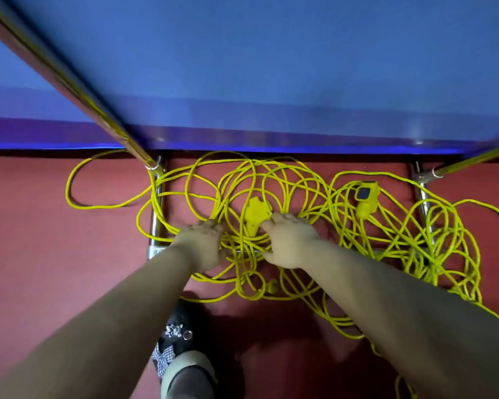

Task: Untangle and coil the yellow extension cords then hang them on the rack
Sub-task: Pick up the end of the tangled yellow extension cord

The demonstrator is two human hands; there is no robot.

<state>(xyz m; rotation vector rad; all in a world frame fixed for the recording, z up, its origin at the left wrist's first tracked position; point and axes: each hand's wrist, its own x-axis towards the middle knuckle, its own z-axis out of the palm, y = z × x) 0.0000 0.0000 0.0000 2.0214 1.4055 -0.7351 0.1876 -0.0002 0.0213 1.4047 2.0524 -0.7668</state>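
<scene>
Yellow extension cords [314, 197] lie in one tangled heap on the red floor [55, 254], their loops spreading from about 9 o'clock of the picture across the middle to 3 o'clock and trailing down toward 5 o'clock. Many strands cross the chrome rack [155, 214], whose base tubes rest on the floor under the heap; one slanted pole runs up toward 11 o'clock and another toward 2 o'clock. Behind it, filling the upper half, stands a blue wall [271, 67].

At the middle of the heap sits a flat yellow socket block [255, 216]. Another yellow connector with a dark face [366, 197] lies at 2 o'clock from it, well apart from both hands. A small yellow plug [272, 285] rests at 6 o'clock from the block, among the lower loops.

Left hand [203, 244] reaches into the tangle at 8 o'clock of the block, fingers curled down around a bunch of strands. Right hand [290, 243] lies at 4 o'clock of the block, its fingers bent over the cords and its fingertips touching the block's edge; whether it grips a strand I cannot tell.

At 6 o'clock of the picture a dark shoe [175, 338] with small charms stands on the floor, just short of the nearest loop
</scene>
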